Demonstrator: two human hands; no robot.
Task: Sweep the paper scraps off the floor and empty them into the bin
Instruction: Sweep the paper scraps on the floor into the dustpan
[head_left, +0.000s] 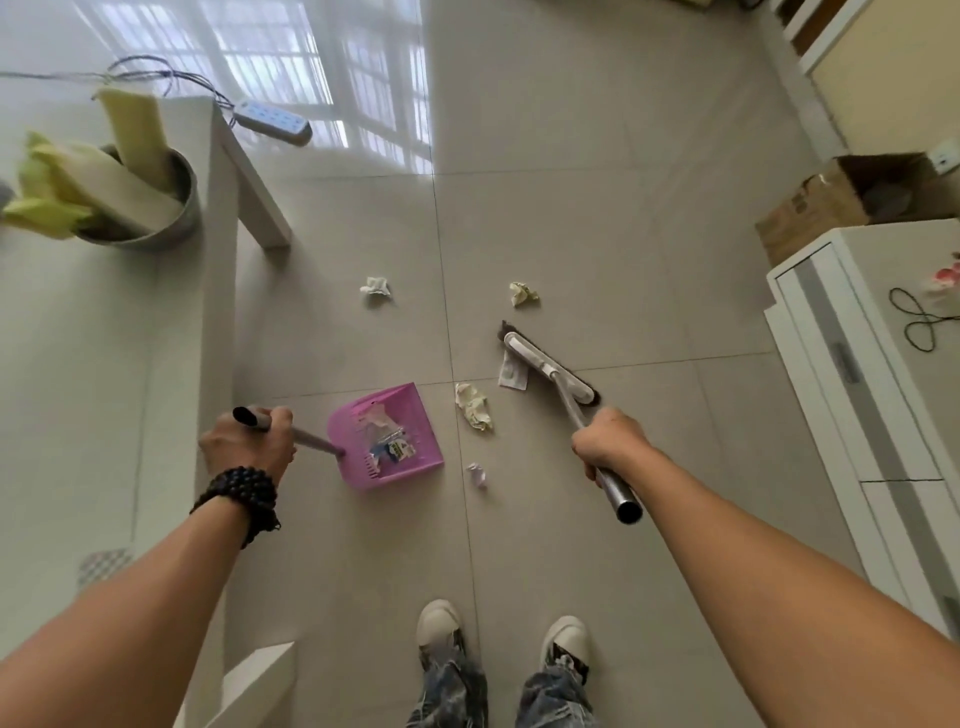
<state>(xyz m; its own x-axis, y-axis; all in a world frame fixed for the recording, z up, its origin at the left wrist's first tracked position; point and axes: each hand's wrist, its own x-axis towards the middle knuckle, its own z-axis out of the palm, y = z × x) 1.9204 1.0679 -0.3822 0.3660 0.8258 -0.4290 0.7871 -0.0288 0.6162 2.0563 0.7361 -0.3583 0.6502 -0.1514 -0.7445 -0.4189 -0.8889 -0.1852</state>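
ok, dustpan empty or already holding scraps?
Holding scraps. The pink dustpan in the left hand has a few paper bits in it; more scraps lie on the floor.

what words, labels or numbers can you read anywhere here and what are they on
None can be read.
Cardboard box: dark print on its side, too blurred to read.
Wrapper in the pink dustpan: blue and white print, too small to read.
Flat white scrap by the broom head: a faint mark, illegible.
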